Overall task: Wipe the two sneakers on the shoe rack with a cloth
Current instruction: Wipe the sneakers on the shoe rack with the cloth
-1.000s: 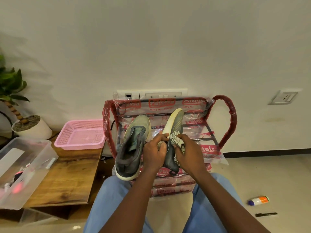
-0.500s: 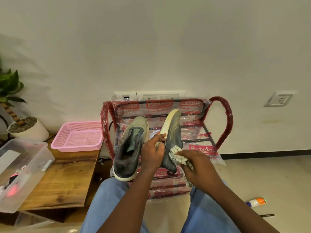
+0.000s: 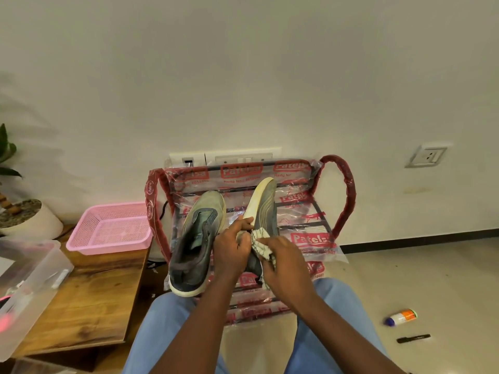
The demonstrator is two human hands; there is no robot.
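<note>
Tilted sneaker (image 3: 266,209): grey upper, worn; cream sole yellowed along its edge. It is turned on its side, toe up toward the wall, over the top of the shoe rack (image 3: 343,190). The left hand (image 3: 232,252) grips it at mid-length, fingers curled round the sole edge. The right hand (image 3: 283,263) is clamped on a bunched cloth (image 3: 260,242), white with dark stripes, pressed against the grey upper toward the heel.

Second sneaker (image 3: 198,244): grey-green, dull and scuffed, pale sole. It lies upright on the rack's top tier, just left of the held shoe, heel nearest the person.

The rack has dark bars and looped sides wrapped in clear plastic with red lettering, and stands against a white wall below a switch plate (image 3: 240,157). A further socket (image 3: 428,156) sits to the right.

To the left, a wooden table (image 3: 89,298) carries a pink basket (image 3: 108,230), a clear plastic box (image 3: 32,279) and a potted plant (image 3: 24,220). On the pale floor to the right lie a small white and orange tube (image 3: 402,317) and a black marker (image 3: 413,338), near each other
</note>
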